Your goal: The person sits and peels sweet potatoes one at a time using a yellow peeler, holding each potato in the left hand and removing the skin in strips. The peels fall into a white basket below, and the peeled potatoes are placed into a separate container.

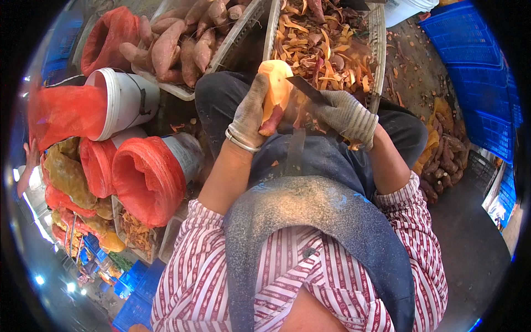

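Note:
My gloved left hand (250,112) grips a partly peeled sweet potato (277,85). Its upper part is bare orange flesh, while red-purple skin still covers the lower end. In my right hand (346,116), also gloved, is a knife with a dark flat blade (305,88); the tip lies against or very near the peeled flesh. The right fingers wrap the handle, which is mostly hidden. Just beyond both hands, a pale plastic crate (378,54) holds a heap of orange peelings (327,45).
Unpeeled sweet potatoes (168,45) fill a crate at upper left. Buckets (128,99) lined with red mesh sacks (149,182) lie on the left. Blue crates (468,54) stand at right, near a pile of reddish tubers (446,159). Another person's hand (31,153) shows at far left.

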Action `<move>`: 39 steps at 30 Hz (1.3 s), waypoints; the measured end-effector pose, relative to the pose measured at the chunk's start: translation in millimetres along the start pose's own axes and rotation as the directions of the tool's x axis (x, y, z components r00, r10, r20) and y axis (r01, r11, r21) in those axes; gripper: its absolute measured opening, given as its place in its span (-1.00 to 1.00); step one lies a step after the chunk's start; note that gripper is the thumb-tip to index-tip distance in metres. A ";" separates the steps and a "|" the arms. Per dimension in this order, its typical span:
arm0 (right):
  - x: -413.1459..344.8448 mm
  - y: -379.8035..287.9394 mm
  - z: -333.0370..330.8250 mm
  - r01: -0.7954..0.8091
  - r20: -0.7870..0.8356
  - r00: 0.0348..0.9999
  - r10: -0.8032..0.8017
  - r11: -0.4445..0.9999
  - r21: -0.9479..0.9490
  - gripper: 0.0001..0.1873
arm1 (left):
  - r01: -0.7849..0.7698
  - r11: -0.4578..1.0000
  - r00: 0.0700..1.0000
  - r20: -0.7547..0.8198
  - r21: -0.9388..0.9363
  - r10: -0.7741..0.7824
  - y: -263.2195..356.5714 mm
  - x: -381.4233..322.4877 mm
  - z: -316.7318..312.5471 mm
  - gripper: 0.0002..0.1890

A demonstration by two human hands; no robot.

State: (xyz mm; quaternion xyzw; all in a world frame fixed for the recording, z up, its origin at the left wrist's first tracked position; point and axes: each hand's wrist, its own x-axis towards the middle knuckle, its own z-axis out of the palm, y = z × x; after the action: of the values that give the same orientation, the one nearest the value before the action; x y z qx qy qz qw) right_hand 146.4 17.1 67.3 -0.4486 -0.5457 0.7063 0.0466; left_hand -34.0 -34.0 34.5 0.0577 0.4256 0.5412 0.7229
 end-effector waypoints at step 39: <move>32.2 54.8 -12.9 -0.136 0.318 0.948 -0.026 0.870 0.475 -0.69 | 0.025 0.984 0.976 0.209 0.175 -0.062 -0.8 26.7 0.4 -0.47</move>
State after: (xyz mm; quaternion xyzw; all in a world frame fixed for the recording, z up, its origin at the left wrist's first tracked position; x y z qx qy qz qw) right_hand 159.4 22.5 4.0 -0.3194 -0.3358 0.8847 0.0511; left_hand -31.7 -12.0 19.5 0.1681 0.3917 0.4773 0.7685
